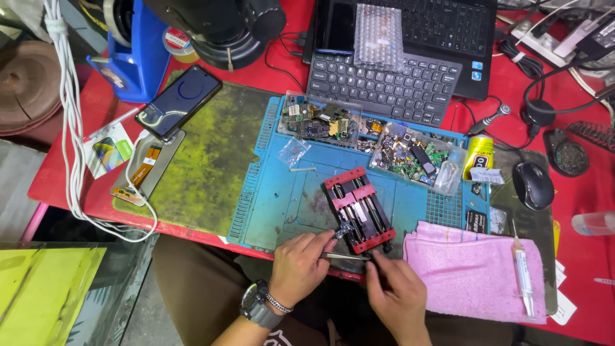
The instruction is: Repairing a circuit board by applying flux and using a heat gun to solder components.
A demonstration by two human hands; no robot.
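Observation:
A red and black clamp fixture point(359, 208) lies on the blue work mat point(275, 192). A small circuit board point(346, 229) sits at its lower left edge. My left hand point(300, 263), wearing a wristwatch, holds thin metal tweezers point(346, 257) that point right, just below the fixture. My right hand point(397, 295) pinches a dark slim tool point(379, 261) near the fixture's lower end, close to the tweezers' tip.
Clear trays of circuit scraps point(410, 157) line the mat's far edge, with a keyboard point(384, 83) behind. A pink cloth point(474, 269) and a syringe point(522, 272) lie right. A phone point(178, 101), a microscope base point(224, 38), a glue tube point(477, 157) and a mouse point(532, 184) surround the mat.

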